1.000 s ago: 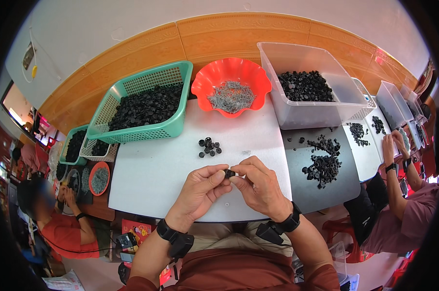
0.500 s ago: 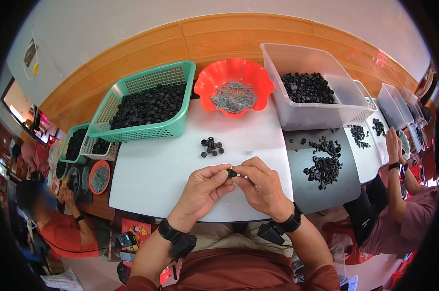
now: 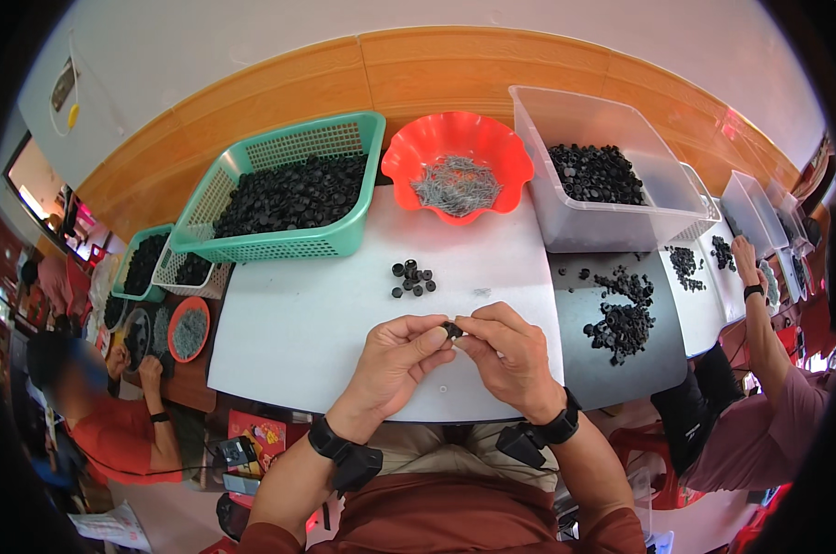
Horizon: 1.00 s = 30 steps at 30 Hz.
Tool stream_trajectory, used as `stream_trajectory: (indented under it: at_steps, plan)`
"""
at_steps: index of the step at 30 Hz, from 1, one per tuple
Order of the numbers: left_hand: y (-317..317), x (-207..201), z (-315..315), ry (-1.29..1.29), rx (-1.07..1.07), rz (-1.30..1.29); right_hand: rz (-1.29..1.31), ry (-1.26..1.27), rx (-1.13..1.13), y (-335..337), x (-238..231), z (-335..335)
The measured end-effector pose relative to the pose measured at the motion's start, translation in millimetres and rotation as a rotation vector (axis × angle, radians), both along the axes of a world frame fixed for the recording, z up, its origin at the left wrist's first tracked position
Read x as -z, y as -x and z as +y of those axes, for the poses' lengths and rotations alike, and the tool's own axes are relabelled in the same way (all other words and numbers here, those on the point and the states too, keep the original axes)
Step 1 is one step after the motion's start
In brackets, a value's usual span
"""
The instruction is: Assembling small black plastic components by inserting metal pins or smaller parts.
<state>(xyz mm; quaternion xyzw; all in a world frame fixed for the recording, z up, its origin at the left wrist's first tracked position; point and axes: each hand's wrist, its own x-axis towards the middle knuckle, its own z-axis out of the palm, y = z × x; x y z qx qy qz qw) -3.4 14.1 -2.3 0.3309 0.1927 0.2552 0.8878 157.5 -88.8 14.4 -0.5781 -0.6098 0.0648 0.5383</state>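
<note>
White table [image 3: 288, 342]. Clear bin [image 3: 612, 222] at table's far right, green basket [image 3: 279, 246] far left, red bowl [image 3: 404, 172] far middle. Left hand [image 3: 393, 362], right hand [image 3: 512, 362] over near side. Black caps [image 3: 412, 277] mid-table. Small black part [image 3: 451, 330] above near side, pinched in both hands' fingertips.
</note>
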Motion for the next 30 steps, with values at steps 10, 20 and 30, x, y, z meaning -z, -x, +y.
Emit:
stream_trajectory:
  at_steps: [10, 20, 30]
  plan:
    - [0.3, 2.7, -1.6, 0.013, -0.014, 0.000, -0.029, -0.021, 0.006, -0.3, 1.8, 1.4]
    - [-0.4, 5.2, -3.5, -0.011, -0.023, -0.007, -0.078, -0.041, 0.004, -0.6, 4.0, 1.6]
    - [-1.3, 6.5, -5.8, -0.038, -0.043, -0.008, -0.176, -0.038, 0.023, 0.0, 3.8, 1.4]
